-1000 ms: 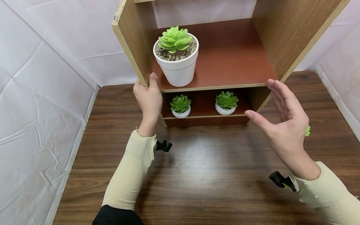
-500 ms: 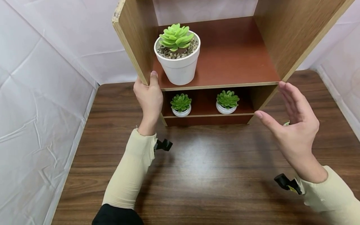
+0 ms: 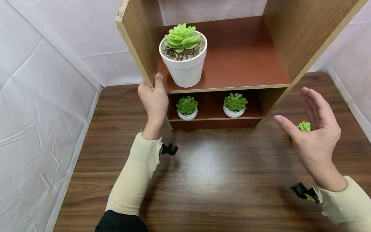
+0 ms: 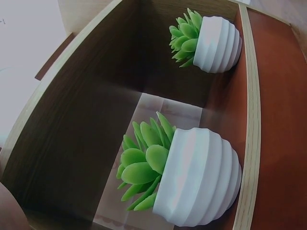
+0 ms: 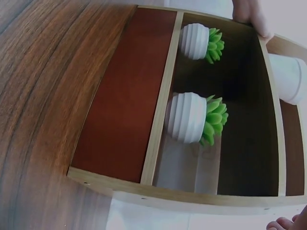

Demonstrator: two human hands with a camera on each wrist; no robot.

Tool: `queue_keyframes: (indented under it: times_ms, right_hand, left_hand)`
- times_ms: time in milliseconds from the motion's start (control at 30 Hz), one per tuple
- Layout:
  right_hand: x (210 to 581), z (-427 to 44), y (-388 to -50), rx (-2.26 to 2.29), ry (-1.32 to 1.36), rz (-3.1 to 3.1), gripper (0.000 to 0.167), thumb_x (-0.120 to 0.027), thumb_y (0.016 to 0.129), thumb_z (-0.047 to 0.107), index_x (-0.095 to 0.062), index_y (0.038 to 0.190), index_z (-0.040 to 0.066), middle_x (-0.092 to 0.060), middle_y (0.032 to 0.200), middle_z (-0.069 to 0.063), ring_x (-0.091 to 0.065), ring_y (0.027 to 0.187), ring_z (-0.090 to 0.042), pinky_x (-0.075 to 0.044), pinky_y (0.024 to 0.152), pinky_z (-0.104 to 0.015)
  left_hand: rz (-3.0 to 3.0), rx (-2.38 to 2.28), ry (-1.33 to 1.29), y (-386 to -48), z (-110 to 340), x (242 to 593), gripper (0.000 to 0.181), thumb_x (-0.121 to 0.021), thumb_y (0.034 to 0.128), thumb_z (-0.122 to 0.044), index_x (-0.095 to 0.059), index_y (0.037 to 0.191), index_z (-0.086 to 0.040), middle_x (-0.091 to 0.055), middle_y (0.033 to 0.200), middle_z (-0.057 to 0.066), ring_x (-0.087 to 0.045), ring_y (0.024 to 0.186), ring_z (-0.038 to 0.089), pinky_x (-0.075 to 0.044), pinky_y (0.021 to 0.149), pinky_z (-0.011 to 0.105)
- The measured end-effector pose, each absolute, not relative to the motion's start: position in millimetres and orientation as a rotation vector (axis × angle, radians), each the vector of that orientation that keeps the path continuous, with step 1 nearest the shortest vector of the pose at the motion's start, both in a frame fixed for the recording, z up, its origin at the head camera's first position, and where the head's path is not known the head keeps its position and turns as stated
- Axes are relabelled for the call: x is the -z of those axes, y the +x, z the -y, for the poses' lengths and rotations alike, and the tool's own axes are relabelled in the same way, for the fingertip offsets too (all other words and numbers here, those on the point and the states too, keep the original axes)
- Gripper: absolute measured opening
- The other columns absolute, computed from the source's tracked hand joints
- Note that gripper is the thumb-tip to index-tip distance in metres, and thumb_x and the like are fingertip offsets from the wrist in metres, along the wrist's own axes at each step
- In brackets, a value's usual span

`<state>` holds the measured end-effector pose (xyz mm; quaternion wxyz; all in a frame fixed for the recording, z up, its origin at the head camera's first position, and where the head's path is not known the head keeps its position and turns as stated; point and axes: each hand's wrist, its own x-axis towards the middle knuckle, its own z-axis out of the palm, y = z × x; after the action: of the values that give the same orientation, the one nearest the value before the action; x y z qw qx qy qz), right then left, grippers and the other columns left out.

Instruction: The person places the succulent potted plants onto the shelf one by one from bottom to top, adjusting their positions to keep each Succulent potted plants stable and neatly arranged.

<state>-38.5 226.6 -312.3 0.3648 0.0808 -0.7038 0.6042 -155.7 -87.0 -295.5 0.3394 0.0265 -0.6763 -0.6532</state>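
Observation:
My left hand (image 3: 154, 104) grips the front edge of the left side panel (image 3: 134, 48) of a wooden shelf unit, its thumb on the inner face. Beside that thumb, a large succulent in a white pot (image 3: 186, 72) stands on the red-brown middle shelf (image 3: 234, 61). Below are two small succulents in ribbed white pots, a left one (image 3: 187, 108) and a right one (image 3: 235, 105). Off the unit's right side, my right hand (image 3: 320, 138) hovers with thumb and fingers spread, holding nothing. Past its thumb shows part of another green succulent (image 3: 304, 126), mostly hidden by the hand.
The unit stands on a dark wood-grain table (image 3: 208, 187). Its right side panel (image 3: 313, 29) slants toward the upper right. White sheeting (image 3: 43, 112) hangs on the left, behind and on the right. The unit's top lies outside the head view.
My right hand has come away from the unit's right edge, moving right and slightly down. The left hand stays on the left panel. The succulent behind the right hand now shows beside the thumb.

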Motion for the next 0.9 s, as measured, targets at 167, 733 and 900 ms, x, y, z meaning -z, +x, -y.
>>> queue_keyframes:
  times_ms: [167, 733, 900]
  right_hand:
    - [305.8, -225.0, -34.9, -1.593, 0.188, 1.751, 0.065, -0.084, 0.067, -0.01, -0.058, 0.126, -0.011, -0.057, 0.125, -0.025, -0.052, 0.122, -0.033, -0.033, 0.108, -0.041]
    - [332.0, -269.1, -27.4, -1.466, -0.054, 1.838, 0.061, -0.082, 0.071, -0.008, -0.059, 0.128, -0.003, -0.057, 0.128, -0.018, -0.05, 0.124, -0.027, -0.032, 0.108, -0.035]
    - [342.4, -281.7, -27.1, -1.425, -0.165, 1.912, 0.065, -0.081, 0.072, -0.007, -0.057, 0.132, 0.0, -0.055, 0.131, -0.014, -0.048, 0.128, -0.024, -0.032, 0.108, -0.033]
  left_hand:
    - [1.751, 1.703, 0.067, -155.4, 88.1, 296.9, 0.018, -0.056, 0.0949, -0.002, -0.057, 0.077, -0.005, -0.04, 0.059, -0.002, -0.037, 0.053, 0.01, -0.031, 0.053, 0.026]
    - [1.753, 1.7, 0.062, -156.8, 86.0, 296.1, 0.012, -0.056, 0.0946, 0.0, -0.062, 0.085, 0.003, -0.043, 0.062, -0.001, -0.04, 0.058, 0.011, -0.034, 0.057, 0.026]
    - [1.741, 1.709, 0.054, -157.4, 86.9, 295.8, 0.013, -0.055, 0.0944, 0.0, -0.062, 0.083, 0.002, -0.042, 0.062, -0.001, -0.039, 0.058, 0.012, -0.034, 0.057, 0.026]
